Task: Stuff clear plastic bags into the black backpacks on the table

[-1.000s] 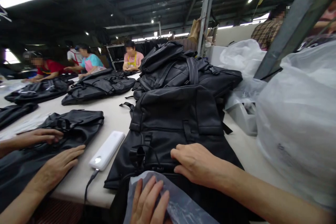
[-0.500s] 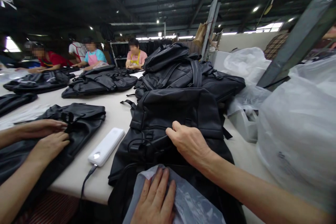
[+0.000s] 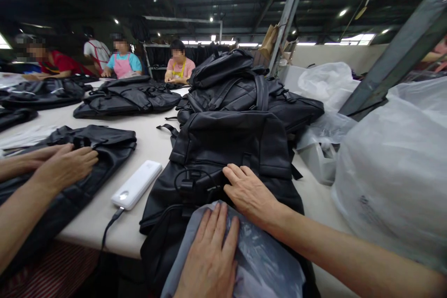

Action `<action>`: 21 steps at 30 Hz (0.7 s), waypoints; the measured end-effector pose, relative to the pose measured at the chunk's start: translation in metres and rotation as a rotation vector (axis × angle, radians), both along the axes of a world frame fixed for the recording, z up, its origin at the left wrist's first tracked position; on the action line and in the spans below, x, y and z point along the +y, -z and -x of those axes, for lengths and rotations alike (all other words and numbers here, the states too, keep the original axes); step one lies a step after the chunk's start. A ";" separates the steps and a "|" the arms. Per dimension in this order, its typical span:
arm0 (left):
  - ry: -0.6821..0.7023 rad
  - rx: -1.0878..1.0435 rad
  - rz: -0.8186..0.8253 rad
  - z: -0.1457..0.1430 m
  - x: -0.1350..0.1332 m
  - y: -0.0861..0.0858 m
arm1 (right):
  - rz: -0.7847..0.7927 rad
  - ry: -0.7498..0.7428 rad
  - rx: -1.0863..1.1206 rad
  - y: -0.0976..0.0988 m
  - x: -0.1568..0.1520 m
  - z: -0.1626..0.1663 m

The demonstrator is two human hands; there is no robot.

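1. Left hand (image 3: 209,260): nearest the camera, laid flat with fingers spread on a plastic bag (image 3: 258,260). It presses the film down and grips nothing.
2. Plastic bag: thin, grey-clear film under the left palm, draped over the near end of the backpack (image 3: 230,158). Judged light, slippery and easily creased; best handled at an open edge.
3. Right hand (image 3: 249,193): just beyond the left hand, palm down on the backpack, fingers extended toward a buckle (image 3: 190,184) and cord. The fingers lie open; nothing is clasped.
4. Backpack: black, under both hands, its near end overhanging the table (image 3: 153,146) edge. The shell looks soft and pliable and appears moderately heavy. The likely secure holds are the straps or the top flap, not the smooth panel.
5. Left of the hands: a white power bank (image 3: 137,185) with its cable hanging over the table edge. Beyond it, a co-worker's hands (image 3: 64,165) rest on another black bag (image 3: 104,142).
6. Right of the hands: large filled plastic sacks (image 3: 394,167).
7. Beyond the hands: a stack of backpacks (image 3: 244,91), then seated workers (image 3: 178,65) at the table's far end.
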State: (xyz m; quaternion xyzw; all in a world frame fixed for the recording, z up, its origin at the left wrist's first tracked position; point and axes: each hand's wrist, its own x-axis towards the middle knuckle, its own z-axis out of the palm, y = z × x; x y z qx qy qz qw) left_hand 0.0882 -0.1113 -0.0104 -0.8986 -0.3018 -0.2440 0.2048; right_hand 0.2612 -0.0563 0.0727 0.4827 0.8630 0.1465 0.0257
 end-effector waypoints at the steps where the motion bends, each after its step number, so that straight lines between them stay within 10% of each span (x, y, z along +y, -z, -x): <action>1: -0.033 0.000 0.040 -0.002 0.000 -0.002 | 0.043 0.006 -0.018 -0.001 0.002 0.000; 10: -0.071 0.022 0.171 0.001 -0.007 -0.012 | 0.319 0.168 -0.105 -0.016 -0.004 0.003; 21: -0.080 0.089 0.108 0.005 -0.001 0.000 | 0.003 0.120 -0.092 0.005 0.004 0.008</action>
